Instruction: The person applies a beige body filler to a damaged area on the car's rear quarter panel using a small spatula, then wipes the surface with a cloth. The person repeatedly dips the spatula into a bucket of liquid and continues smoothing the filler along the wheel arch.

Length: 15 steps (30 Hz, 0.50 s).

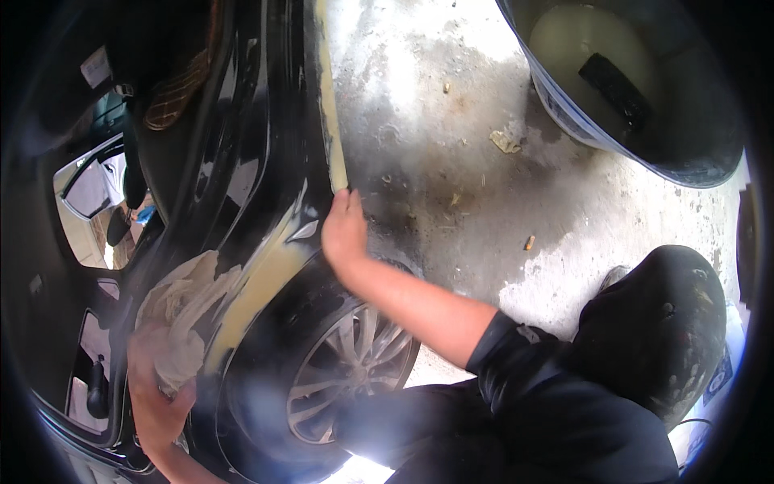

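Note:
A black car's body panel with tan filler (264, 289) curves over the wheel (351, 363). My left hand (157, 395) grips a crumpled, pale beige cloth (184, 310) against the black panel beside the filler. The cloth hides part of its fingers. Farther right, my right hand (345, 230) presses at the end of the sill, where a narrow strip of tan filler (329, 105) runs away along the edge. Its fingers are together and bent at the edge; anything small beneath them is hidden.
A large tub (556, 105) of cloudy water stands at the far right, with a dark block (615, 90) in it. Small debris and a crumpled scrap (505, 142) lie on the stained, partly wet concrete floor (451, 185). My bent knee (657, 323) is at the right.

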Available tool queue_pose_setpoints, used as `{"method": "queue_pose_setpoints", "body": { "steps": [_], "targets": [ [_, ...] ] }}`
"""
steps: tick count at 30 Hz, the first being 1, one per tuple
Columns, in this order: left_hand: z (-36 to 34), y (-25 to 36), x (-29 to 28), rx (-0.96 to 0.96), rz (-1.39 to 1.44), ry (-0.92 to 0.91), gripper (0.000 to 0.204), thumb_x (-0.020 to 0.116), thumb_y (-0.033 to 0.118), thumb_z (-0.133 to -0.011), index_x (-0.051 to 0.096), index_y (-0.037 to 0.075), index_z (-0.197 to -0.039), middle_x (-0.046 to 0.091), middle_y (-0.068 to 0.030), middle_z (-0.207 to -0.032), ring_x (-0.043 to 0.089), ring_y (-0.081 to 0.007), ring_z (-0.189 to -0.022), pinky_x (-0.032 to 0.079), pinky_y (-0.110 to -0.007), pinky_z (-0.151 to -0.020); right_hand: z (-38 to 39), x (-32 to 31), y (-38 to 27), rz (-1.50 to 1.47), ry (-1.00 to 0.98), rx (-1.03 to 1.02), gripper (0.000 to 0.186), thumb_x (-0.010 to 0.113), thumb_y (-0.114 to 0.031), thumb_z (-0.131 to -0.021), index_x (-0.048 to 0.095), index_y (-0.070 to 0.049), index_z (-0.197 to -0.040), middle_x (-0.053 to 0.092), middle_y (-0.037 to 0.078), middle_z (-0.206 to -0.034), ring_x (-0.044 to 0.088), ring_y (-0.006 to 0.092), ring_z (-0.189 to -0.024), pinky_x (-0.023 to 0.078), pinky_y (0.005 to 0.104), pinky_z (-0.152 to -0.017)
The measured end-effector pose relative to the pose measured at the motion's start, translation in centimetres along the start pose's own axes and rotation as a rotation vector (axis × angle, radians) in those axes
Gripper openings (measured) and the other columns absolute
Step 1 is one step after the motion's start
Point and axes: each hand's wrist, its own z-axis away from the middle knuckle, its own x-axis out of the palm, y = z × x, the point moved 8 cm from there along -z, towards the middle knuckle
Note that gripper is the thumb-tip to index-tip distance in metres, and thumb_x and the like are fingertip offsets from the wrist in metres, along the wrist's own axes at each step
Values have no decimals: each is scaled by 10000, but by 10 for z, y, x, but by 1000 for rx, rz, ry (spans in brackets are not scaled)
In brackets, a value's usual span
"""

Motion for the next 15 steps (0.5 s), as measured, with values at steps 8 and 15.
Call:
{"method": "queue_pose_setpoints", "body": {
  "steps": [8,15],
  "targets": [
    [-1,-2,-2,21,35,28,544,739,5,-674,653,52,-1210,642,-201,-1312,610,-451,-1285,456,-502,-1161,51,7,9,152,-119,-208,780,331,-455,-1229,203,123,-1737,212,320,-1831,158,454,-1722,132,478,-1406],
    [2,-2,-1,21,20,31,557,753,28,-668,666,57,-1218,651,-204,-1330,610,-458,-1283,470,-514,-1139,-87,22,-26,11,-240,-197,789,325,-493,-1223,230,91,-1744,226,314,-1828,192,428,-1716,175,430,-1397]
  ]
}}
